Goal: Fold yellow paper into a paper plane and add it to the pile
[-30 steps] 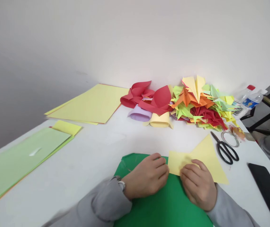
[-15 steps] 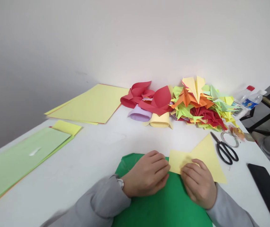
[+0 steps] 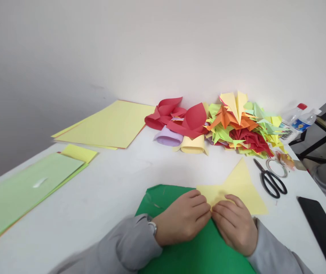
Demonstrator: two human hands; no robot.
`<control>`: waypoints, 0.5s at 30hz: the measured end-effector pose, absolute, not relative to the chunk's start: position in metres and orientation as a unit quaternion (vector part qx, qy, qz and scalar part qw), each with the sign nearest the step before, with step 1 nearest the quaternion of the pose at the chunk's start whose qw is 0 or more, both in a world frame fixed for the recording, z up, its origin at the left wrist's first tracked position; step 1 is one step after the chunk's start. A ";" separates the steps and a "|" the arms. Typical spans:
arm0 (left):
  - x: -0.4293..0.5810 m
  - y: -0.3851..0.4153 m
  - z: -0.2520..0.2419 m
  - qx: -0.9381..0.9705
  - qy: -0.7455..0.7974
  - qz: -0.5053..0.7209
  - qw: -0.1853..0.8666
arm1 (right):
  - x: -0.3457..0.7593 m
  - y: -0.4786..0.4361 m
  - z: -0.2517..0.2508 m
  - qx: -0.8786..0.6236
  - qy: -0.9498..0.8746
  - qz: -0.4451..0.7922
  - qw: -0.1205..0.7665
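A pale yellow piece of folded paper, with a pointed flap at its right side, lies over the far part of a green sheet. My left hand is closed on the paper's near edge, its fingertips pinching there. Close against it, my right hand grips the same edge, thumb and fingers pressed together. The two sets of fingertips almost touch. Both hands rest over the green sheet, and what lies right under the fingers is hidden.
Black-handled scissors and a tape roll lie to the right, near a black flat object. Behind sit folded paper planes, rolled red paper and bottles. Paper sheets and green strips lie left.
My left hand has moved right and now grips the yellow paper. The paper has shifted left together with my right hand, bringing the hands close together.
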State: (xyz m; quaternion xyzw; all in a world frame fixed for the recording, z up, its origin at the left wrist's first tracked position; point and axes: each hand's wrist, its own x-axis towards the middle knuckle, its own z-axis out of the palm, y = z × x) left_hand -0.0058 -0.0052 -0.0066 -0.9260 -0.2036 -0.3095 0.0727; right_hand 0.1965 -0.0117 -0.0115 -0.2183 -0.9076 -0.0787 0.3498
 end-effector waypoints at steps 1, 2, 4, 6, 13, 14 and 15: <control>-0.005 -0.006 -0.006 -0.928 -0.200 -0.306 0.078 | 0.196 -0.012 -0.012 -0.218 -0.909 -0.081 0.346; -0.005 -0.006 -0.007 -0.929 -0.197 -0.303 0.083 | 0.196 -0.012 -0.012 -0.218 -0.910 -0.082 0.342; -0.004 -0.007 -0.007 -0.929 -0.194 -0.301 0.094 | 0.196 -0.014 -0.012 -0.221 -0.912 -0.081 0.336; -0.004 -0.008 -0.007 -0.927 -0.195 -0.302 0.104 | 0.195 -0.015 -0.011 -0.229 -0.911 -0.076 0.335; -0.010 -0.005 -0.006 -0.926 -0.192 -0.314 0.085 | 0.195 -0.014 -0.004 -0.242 -0.901 -0.082 0.349; -0.010 -0.004 -0.006 -0.923 -0.194 -0.321 0.083 | 0.195 -0.013 -0.003 -0.242 -0.902 -0.085 0.346; -0.010 -0.003 -0.006 -0.921 -0.195 -0.326 0.083 | 0.196 -0.012 -0.001 -0.242 -0.903 -0.086 0.344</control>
